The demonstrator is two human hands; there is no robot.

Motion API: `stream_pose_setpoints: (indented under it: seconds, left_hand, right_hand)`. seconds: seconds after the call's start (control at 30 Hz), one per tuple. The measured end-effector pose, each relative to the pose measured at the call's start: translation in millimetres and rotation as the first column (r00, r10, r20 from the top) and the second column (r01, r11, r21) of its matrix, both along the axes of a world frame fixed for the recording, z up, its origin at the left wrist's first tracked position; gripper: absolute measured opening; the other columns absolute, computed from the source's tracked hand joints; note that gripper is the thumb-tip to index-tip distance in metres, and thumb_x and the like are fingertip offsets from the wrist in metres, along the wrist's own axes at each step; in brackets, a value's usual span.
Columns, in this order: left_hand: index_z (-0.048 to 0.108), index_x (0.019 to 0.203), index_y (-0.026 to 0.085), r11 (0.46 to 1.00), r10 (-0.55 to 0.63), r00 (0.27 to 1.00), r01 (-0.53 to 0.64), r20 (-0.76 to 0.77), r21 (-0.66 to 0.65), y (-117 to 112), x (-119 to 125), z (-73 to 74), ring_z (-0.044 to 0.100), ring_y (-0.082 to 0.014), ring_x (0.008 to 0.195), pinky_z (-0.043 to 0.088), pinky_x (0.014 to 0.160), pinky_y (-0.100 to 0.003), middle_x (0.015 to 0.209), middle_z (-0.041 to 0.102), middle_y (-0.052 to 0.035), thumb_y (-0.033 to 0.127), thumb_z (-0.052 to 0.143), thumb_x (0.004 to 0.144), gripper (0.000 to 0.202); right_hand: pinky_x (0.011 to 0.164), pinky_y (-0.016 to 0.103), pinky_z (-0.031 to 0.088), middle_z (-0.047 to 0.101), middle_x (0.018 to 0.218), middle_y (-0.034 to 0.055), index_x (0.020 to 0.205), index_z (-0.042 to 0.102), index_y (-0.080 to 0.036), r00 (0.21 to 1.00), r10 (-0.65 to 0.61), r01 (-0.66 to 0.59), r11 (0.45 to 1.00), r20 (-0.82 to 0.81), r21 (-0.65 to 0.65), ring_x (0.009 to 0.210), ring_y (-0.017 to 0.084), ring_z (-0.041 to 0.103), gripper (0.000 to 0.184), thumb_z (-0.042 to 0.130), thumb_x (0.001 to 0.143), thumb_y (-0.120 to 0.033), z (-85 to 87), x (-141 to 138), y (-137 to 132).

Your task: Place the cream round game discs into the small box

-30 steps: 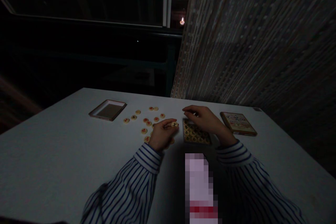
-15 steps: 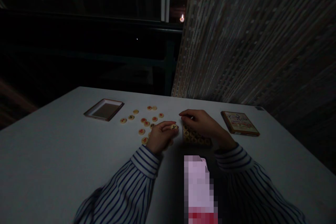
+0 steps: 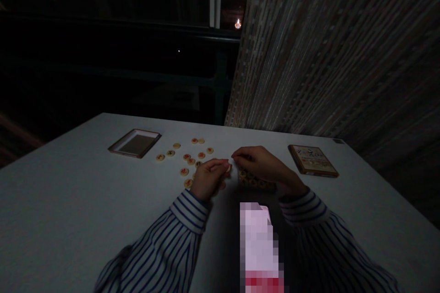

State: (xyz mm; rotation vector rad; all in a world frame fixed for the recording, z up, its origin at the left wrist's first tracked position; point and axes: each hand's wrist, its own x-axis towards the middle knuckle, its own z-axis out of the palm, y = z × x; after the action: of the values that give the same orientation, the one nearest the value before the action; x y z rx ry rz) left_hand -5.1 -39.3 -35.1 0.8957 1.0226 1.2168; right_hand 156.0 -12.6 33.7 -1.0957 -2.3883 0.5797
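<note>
My left hand [image 3: 207,179] is closed in a pinch on a round Chinese chess piece [image 3: 228,169], held up between thumb and fingertips. Facing it from the right, my right hand [image 3: 264,163] hangs over a shallow tray of chess pieces [image 3: 256,184]. Its thumb and index finger are slightly apart, close to the held piece but not clearly touching it, and no piece shows between them. Several loose pieces with red or black characters, such as a red one [image 3: 184,172], lie on the table around and beyond my left hand. Some are partly hidden by that hand.
An open shallow box lid or tray [image 3: 151,149] lies at the far left of the white table [image 3: 68,201]. A closed flat box with a printed cover [image 3: 313,160] is at the right. A lit phone, blurred out [image 3: 259,242], sits between my forearms. A string curtain [image 3: 292,55] hangs behind.
My right hand has moved slightly left and down, closer to the piece in my left hand. The held piece has tilted, so its black character no longer shows clearly.
</note>
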Motion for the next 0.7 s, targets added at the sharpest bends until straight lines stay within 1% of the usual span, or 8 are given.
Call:
stream_pose_setpoints:
  seconds: [0.13, 0.23, 0.3, 0.43, 0.5, 0.6, 0.7]
  left_hand:
    - [0.064, 0.087, 0.013, 1.0, 0.014, 1.0, -0.014, -0.015, -0.008, -0.9, 0.3, 2.6, 0.056, -0.0087, 0.051, 0.04, 0.042, -0.017, 0.067, 0.064, -0.0025, 0.036, 0.069, 0.064, 0.034]
    - [0.063, 0.094, 0.013, 1.0, -0.008, 1.0, 0.008, -0.025, -0.008, -1.6, 0.0, 3.3, 0.055, -0.009, 0.05, 0.038, 0.039, -0.017, 0.067, 0.064, -0.0032, 0.039, 0.066, 0.067, 0.038]
    - [0.063, 0.097, 0.012, 0.999, -0.026, 0.999, 0.027, -0.022, 0.031, -1.1, -0.3, 2.3, 0.056, -0.0097, 0.053, 0.039, 0.042, -0.017, 0.068, 0.064, -0.0043, 0.039, 0.064, 0.069, 0.039]
    - [0.063, 0.099, 0.01, 0.994, -0.045, 0.999, 0.046, -0.008, 0.102, 1.4, -1.1, -1.6, 0.059, -0.0113, 0.063, 0.044, 0.053, -0.02, 0.074, 0.066, -0.0065, 0.038, 0.063, 0.071, 0.04]
    - [0.062, 0.101, 0.011, 0.992, -0.059, 0.998, 0.058, 0.008, 0.116, 2.1, -1.2, -3.4, 0.06, -0.0118, 0.067, 0.045, 0.057, -0.021, 0.079, 0.066, -0.0069, 0.038, 0.061, 0.072, 0.04]
    - [0.06, 0.105, 0.013, 0.989, -0.086, 0.996, 0.083, 0.018, 0.122, 1.8, -1.0, -4.3, 0.061, -0.0117, 0.07, 0.045, 0.059, -0.021, 0.081, 0.067, -0.0064, 0.037, 0.06, 0.074, 0.039]
    - [0.059, 0.103, 0.013, 0.992, -0.066, 0.997, 0.062, 0.027, 0.109, 0.7, -0.3, -3.0, 0.061, -0.0124, 0.069, 0.046, 0.059, -0.022, 0.079, 0.067, -0.0058, 0.036, 0.06, 0.073, 0.037]
  right_hand:
    - [0.065, 0.023, 0.041, 0.068, 0.082, 0.0024, 0.088, 0.066, -0.017, 1.0, 0.009, -0.009, 1.0, 0.023, -0.016, 0.073, 0.013, 0.059, 0.021, 0.047, 0.08, -0.022, -1.5, -1.2, -0.3]
    - [0.065, 0.023, 0.04, 0.067, 0.082, 0.0023, 0.088, 0.067, -0.018, 0.999, 0.008, -0.007, 1.0, 0.032, -0.01, 0.073, 0.013, 0.059, 0.021, 0.049, 0.079, -0.022, -3.0, -2.6, -1.1]
    - [0.066, 0.023, 0.04, 0.067, 0.083, 0.0022, 0.089, 0.067, -0.019, 0.999, 0.012, -0.012, 1.0, 0.043, -0.009, 0.074, 0.013, 0.059, 0.02, 0.049, 0.079, -0.023, -3.0, -3.1, -1.9]
    - [0.066, 0.023, 0.039, 0.067, 0.084, 0.0025, 0.092, 0.066, -0.019, 0.999, 0.002, -0.001, 1.0, 0.053, -0.011, 0.075, 0.013, 0.058, 0.021, 0.05, 0.079, -0.025, -1.3, -3.3, -3.0]
    - [0.065, 0.023, 0.039, 0.067, 0.082, 0.0025, 0.09, 0.066, -0.019, 0.999, -0.016, 0.017, 1.0, 0.052, -0.006, 0.074, 0.013, 0.058, 0.02, 0.05, 0.079, -0.026, -0.7, -3.4, -3.1]
    - [0.064, 0.023, 0.038, 0.066, 0.079, 0.0019, 0.089, 0.065, -0.018, 0.998, -0.032, 0.032, 0.999, 0.048, 0.0, 0.071, 0.013, 0.057, 0.019, 0.05, 0.079, -0.023, -0.7, -3.8, -2.8]
    - [0.062, 0.022, 0.038, 0.066, 0.077, 0.0009, 0.089, 0.065, -0.019, 0.999, -0.028, 0.029, 1.0, 0.039, -0.011, 0.068, 0.012, 0.056, 0.019, 0.049, 0.078, -0.021, -1.6, -3.8, -2.5]
